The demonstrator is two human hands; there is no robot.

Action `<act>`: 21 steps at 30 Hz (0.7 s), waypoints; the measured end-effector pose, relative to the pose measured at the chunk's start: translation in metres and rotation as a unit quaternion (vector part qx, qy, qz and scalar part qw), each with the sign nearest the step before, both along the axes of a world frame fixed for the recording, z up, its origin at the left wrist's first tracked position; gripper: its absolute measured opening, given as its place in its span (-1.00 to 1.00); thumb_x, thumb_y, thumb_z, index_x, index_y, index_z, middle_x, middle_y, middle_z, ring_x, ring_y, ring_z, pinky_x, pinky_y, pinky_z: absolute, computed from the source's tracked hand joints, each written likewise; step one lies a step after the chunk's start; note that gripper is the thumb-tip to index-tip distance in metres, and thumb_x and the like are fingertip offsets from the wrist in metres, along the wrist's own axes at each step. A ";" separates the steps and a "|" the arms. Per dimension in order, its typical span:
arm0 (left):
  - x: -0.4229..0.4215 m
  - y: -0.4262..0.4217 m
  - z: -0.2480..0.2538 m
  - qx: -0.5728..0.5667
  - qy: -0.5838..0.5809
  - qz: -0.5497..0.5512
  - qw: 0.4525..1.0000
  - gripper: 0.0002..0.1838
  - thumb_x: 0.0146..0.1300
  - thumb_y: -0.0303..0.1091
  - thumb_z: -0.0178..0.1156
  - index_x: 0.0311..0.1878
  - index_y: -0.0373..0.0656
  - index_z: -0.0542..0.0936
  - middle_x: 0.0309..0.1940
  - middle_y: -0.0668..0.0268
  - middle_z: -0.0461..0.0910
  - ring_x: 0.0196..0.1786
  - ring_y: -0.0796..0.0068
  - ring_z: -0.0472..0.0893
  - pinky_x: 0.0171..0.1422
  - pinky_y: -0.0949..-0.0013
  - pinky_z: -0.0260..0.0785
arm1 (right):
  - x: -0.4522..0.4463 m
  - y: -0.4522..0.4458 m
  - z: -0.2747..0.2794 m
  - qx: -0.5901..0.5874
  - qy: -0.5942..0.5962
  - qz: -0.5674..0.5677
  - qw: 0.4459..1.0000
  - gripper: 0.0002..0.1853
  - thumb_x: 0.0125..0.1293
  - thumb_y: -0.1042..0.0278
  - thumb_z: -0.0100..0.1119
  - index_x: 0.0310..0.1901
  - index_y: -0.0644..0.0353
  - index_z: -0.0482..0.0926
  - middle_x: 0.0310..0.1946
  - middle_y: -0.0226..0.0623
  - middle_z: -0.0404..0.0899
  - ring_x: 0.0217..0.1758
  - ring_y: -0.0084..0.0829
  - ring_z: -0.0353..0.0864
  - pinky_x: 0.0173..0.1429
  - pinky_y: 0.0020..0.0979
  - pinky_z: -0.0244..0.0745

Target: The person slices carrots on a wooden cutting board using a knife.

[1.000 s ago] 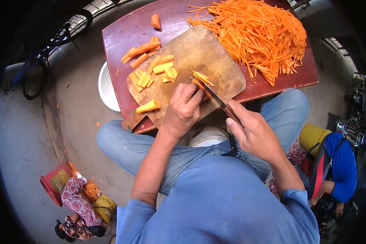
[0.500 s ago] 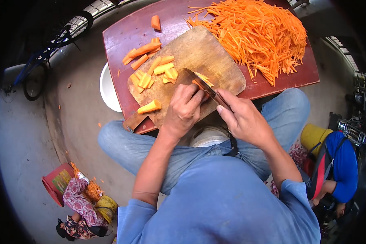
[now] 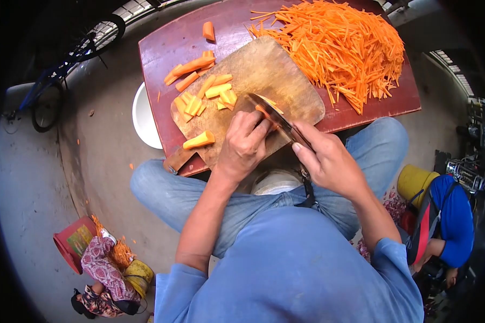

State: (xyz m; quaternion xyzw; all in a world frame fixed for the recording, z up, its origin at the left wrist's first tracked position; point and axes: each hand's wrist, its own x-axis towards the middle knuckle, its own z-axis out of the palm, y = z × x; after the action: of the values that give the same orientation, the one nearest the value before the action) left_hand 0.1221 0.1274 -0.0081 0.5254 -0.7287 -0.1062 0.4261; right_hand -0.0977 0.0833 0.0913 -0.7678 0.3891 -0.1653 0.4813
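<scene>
My right hand (image 3: 324, 156) is closed around the handle of a knife (image 3: 272, 114), whose dark blade slants over the wooden cutting board (image 3: 264, 64). Curled fingers of my left hand (image 3: 242, 141) press a piece of carrot (image 3: 262, 111) on the board, right beside the blade; most of that piece is hidden. A few thin slices lie on the blade's far side. Several cut carrot chunks (image 3: 218, 90) rest at the board's left, and one yellowish chunk (image 3: 199, 140) lies nearer me. A big heap of carrot strips (image 3: 342, 51) covers the table's right side.
The red table (image 3: 161, 51) carries the board, with more carrot pieces (image 3: 193, 67) at its left. A white basin (image 3: 144, 121) stands below its left edge. Two people (image 3: 105, 269) sit lower left and right, near yellow buckets (image 3: 415, 182). A bicycle (image 3: 51, 89) stands upper left.
The knife has shifted slightly, its blade lifting and tilting beside the carrot piece. My left hand stays nearly in place on the carrot. The whole view has moved a little.
</scene>
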 end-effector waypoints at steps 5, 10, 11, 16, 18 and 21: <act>0.003 0.002 -0.002 0.014 -0.014 -0.004 1.000 -0.64 0.08 -0.72 0.39 0.00 -0.33 0.77 -0.02 0.11 0.70 -0.04 0.02 0.66 0.08 0.06 0.58 | -0.004 0.006 0.006 0.018 0.012 0.007 1.000 -0.59 0.60 0.51 0.23 0.39 0.36 0.46 -0.02 0.29 0.70 0.09 0.42 0.69 0.07 0.12 0.60; 0.002 -0.002 -0.001 0.002 0.005 -0.006 1.000 -0.63 0.06 -0.73 0.37 0.00 -0.33 0.77 -0.03 0.11 0.70 -0.04 0.02 0.66 0.08 0.08 0.59 | 0.001 -0.003 -0.009 0.017 -0.008 0.008 1.000 -0.59 0.60 0.51 0.23 0.39 0.35 0.46 -0.03 0.30 0.70 0.07 0.43 0.69 0.05 0.13 0.59; 0.001 0.000 -0.001 0.007 0.007 -0.001 1.000 -0.63 0.06 -0.73 0.37 -0.01 -0.33 0.77 -0.03 0.11 0.71 -0.05 0.02 0.66 0.08 0.09 0.59 | -0.001 -0.001 -0.004 0.017 -0.002 0.003 1.000 -0.59 0.60 0.51 0.23 0.39 0.35 0.47 -0.04 0.31 0.70 0.07 0.43 0.69 0.05 0.13 0.60; 0.002 0.000 0.000 0.005 0.005 -0.001 1.000 -0.64 0.04 -0.72 0.37 -0.03 -0.33 0.77 -0.03 0.12 0.71 -0.06 0.03 0.66 0.07 0.10 0.59 | -0.009 0.013 0.003 0.006 0.020 -0.008 1.000 -0.56 0.60 0.47 0.28 0.42 0.41 0.53 -0.07 0.16 0.74 -0.02 0.19 0.80 0.09 -0.10 0.65; 0.001 0.000 0.000 0.003 0.005 -0.001 1.000 -0.64 0.04 -0.72 0.37 -0.03 -0.33 0.78 -0.04 0.11 0.71 -0.06 0.03 0.66 0.07 0.09 0.59 | 0.002 0.008 -0.012 -0.060 0.012 0.006 0.998 -0.55 0.60 0.48 0.28 0.43 0.41 0.52 -0.06 0.16 0.74 -0.01 0.19 0.81 0.09 -0.10 0.66; 0.002 0.000 -0.001 -0.003 -0.001 -0.003 1.000 -0.63 0.04 -0.72 0.36 -0.03 -0.33 0.78 -0.05 0.11 0.70 -0.06 0.02 0.65 0.07 0.09 0.59 | 0.008 -0.003 -0.018 -0.071 -0.010 0.021 0.997 -0.54 0.60 0.49 0.28 0.44 0.42 0.50 -0.04 0.18 0.75 0.01 0.20 0.80 0.10 -0.09 0.67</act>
State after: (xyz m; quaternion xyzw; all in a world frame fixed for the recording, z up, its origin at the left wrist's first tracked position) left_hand 0.1238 0.1276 -0.0087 0.5223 -0.7311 -0.1049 0.4264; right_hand -0.0894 0.0799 0.0732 -0.8060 0.3556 -0.1902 0.4332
